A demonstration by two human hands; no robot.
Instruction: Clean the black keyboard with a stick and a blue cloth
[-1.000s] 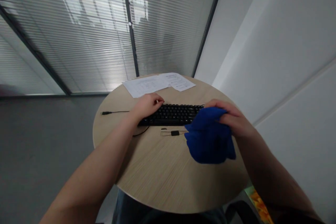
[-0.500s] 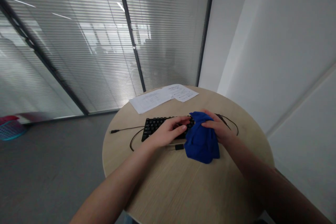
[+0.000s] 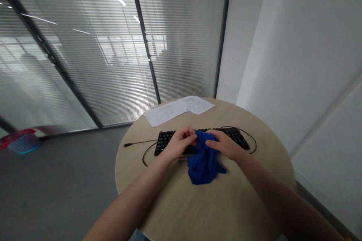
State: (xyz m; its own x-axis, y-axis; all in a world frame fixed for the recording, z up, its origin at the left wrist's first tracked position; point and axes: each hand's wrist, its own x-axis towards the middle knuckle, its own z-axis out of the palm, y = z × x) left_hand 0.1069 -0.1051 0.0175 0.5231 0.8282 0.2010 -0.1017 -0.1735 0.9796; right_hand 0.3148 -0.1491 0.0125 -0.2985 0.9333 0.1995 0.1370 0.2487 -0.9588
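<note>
A crumpled blue cloth [image 3: 203, 163] hangs between my hands over the front of a black keyboard [image 3: 237, 137]. My left hand [image 3: 181, 142] pinches the cloth's upper left edge between thumb and fingers. On the cloth's upper right side, my right hand [image 3: 224, 144] grips it with the thumb on top. The cloth and both hands hide the middle of the keyboard. The cloth's lower part droops toward the bare wood of the round table [image 3: 198, 211].
Printed papers [image 3: 165, 113] lie at the table's back edge. A black cable plug [image 3: 128, 145] rests left of the keyboard, and a cable loops on the right. A red and blue basket [image 3: 24, 143] stands on the floor at far left.
The cloth and my right hand have moved left, uncovering the keyboard's right end. My left hand has closed on the cloth's edge. The view has shifted slightly.
</note>
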